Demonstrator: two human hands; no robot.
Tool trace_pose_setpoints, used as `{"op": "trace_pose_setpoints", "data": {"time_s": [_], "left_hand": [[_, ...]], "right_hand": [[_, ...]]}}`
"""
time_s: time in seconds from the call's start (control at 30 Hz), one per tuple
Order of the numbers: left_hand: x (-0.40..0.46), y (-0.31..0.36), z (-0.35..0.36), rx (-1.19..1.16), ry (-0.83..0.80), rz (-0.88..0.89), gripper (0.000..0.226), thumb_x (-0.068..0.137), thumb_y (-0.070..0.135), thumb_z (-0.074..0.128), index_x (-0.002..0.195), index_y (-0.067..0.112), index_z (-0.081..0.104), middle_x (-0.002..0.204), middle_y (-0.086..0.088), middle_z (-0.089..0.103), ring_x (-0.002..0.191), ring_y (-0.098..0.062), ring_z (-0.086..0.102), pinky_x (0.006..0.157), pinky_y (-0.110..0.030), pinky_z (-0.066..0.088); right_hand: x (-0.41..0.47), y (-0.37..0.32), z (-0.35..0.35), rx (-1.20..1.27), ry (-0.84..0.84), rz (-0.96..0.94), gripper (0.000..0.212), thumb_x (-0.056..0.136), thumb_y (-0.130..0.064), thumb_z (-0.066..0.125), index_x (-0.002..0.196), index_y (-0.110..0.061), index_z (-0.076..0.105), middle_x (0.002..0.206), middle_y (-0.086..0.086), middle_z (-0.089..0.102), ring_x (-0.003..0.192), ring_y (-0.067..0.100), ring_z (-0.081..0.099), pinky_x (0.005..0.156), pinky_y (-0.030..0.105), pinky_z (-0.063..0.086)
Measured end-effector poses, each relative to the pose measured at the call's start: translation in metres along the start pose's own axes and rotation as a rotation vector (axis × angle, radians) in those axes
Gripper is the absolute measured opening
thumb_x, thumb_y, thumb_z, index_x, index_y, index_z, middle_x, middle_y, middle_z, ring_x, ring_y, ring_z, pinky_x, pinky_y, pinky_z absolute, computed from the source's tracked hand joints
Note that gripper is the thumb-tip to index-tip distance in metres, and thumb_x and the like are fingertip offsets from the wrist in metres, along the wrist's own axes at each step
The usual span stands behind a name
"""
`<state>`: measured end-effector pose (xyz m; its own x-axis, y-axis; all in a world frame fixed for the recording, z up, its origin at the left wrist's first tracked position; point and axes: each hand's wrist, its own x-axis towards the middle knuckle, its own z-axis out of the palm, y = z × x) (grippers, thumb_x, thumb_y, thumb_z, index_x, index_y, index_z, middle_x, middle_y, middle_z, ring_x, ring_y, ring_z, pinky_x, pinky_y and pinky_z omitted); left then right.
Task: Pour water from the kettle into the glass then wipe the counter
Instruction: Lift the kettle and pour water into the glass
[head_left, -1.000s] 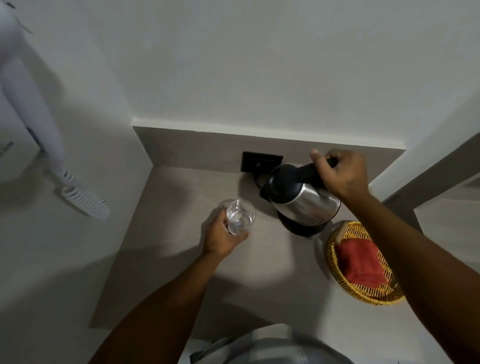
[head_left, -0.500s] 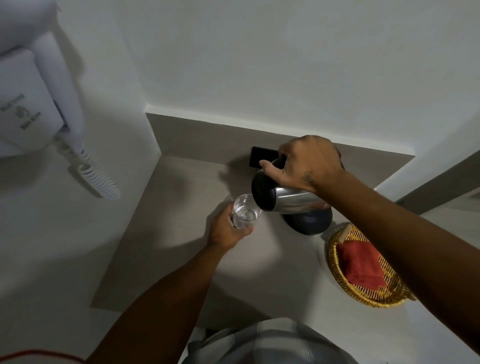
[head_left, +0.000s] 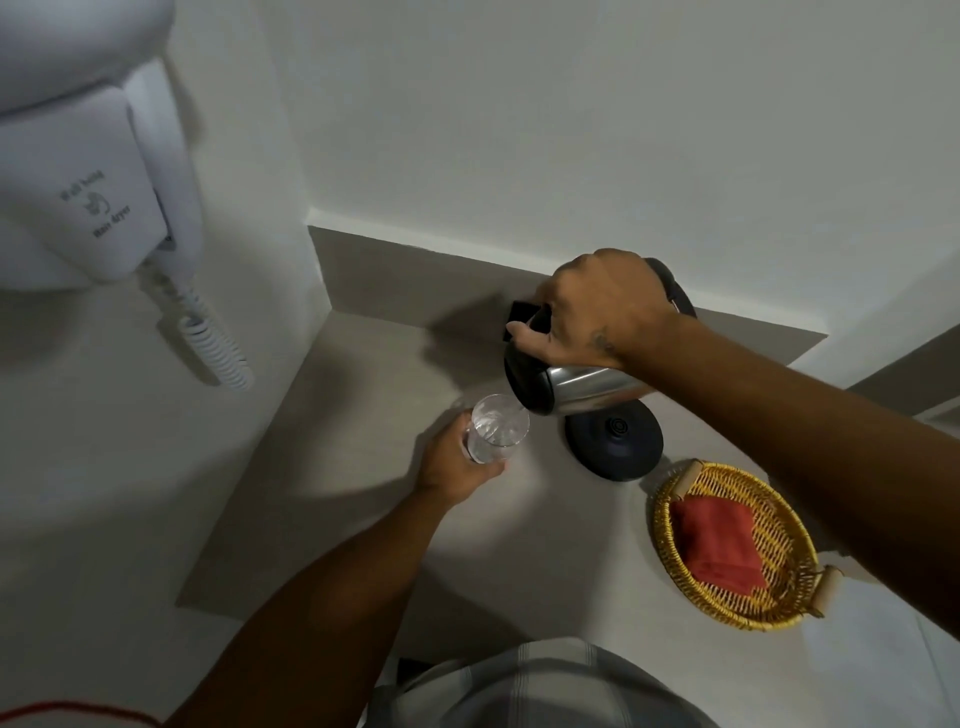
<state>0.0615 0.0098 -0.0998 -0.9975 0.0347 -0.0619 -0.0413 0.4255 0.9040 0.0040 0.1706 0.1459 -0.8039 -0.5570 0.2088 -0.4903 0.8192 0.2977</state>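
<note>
A steel kettle (head_left: 576, 387) with a black top is tipped to the left, its spout right at the rim of a clear glass (head_left: 496, 428). My right hand (head_left: 602, 312) grips the kettle's black handle from above. My left hand (head_left: 452, 465) is wrapped around the glass, which stands on the grey counter (head_left: 363, 441) and holds water. The kettle's round black base (head_left: 615, 441) lies bare on the counter below the kettle. A folded red cloth (head_left: 719, 543) lies in a yellow woven basket (head_left: 779, 608) at the right.
A white wall-mounted hair dryer (head_left: 93, 197) with a coiled cord (head_left: 218, 348) hangs on the left wall. A black wall socket (head_left: 519, 314) sits behind the kettle. White walls close the counter at the back and left.
My right hand has lifted the kettle off its base and tipped it over the glass. The water in the glass now looks stirred up. My left hand stays on the glass.
</note>
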Motion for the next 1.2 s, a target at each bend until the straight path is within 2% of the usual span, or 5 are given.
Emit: {"op": "trace_pose_setpoints", "data": {"time_s": [0.43,0.63,0.87,1.07,1.2], "left_hand": [[-0.001,0.003,-0.002,-0.007,0.002,0.040,0.080,0.054,0.014,0.098,0.126,0.016,0.063,0.109,0.010,0.066,0.096,-0.011,0.065,0.076,0.001,0.043],[-0.001,0.002,-0.002,-0.010,-0.013,0.015,0.079,0.054,0.014,0.098,0.125,0.014,0.063,0.105,0.009,0.067,0.092,-0.010,0.066,0.072,0.003,0.043],[-0.002,0.003,-0.002,0.014,-0.007,0.032,0.081,0.056,0.015,0.098,0.129,0.012,0.061,0.116,0.001,0.069,0.101,-0.013,0.066,0.085,-0.018,0.050],[0.000,0.003,-0.003,0.020,-0.019,0.019,0.079,0.057,0.015,0.097,0.127,0.013,0.062,0.106,0.008,0.065,0.094,-0.011,0.065,0.073,0.002,0.044],[0.000,0.001,-0.001,0.024,-0.017,0.006,0.078,0.055,0.018,0.098,0.125,0.016,0.063,0.107,0.006,0.069,0.094,-0.011,0.066,0.078,-0.012,0.051]], "right_hand": [[0.011,0.011,-0.023,-0.065,0.038,-0.047,0.056,0.082,-0.063,0.036,0.058,-0.014,0.052,0.053,0.003,0.051,0.047,0.026,0.048,0.053,0.026,0.031],[0.009,0.013,-0.028,-0.063,0.041,-0.041,0.054,0.083,-0.062,0.035,0.051,-0.017,0.038,0.048,0.001,0.043,0.043,0.022,0.042,0.052,0.025,0.028],[0.008,0.014,-0.025,-0.048,0.054,-0.026,0.054,0.082,-0.062,0.034,0.051,-0.018,0.037,0.048,0.002,0.044,0.043,0.024,0.042,0.052,0.025,0.028],[0.006,0.015,-0.017,-0.044,0.053,-0.014,0.057,0.083,-0.062,0.036,0.058,-0.014,0.052,0.052,0.003,0.052,0.046,0.025,0.047,0.052,0.025,0.029],[0.004,0.015,-0.014,-0.017,0.056,-0.001,0.055,0.083,-0.063,0.038,0.057,-0.015,0.049,0.051,0.002,0.048,0.046,0.024,0.048,0.052,0.025,0.031]]}}
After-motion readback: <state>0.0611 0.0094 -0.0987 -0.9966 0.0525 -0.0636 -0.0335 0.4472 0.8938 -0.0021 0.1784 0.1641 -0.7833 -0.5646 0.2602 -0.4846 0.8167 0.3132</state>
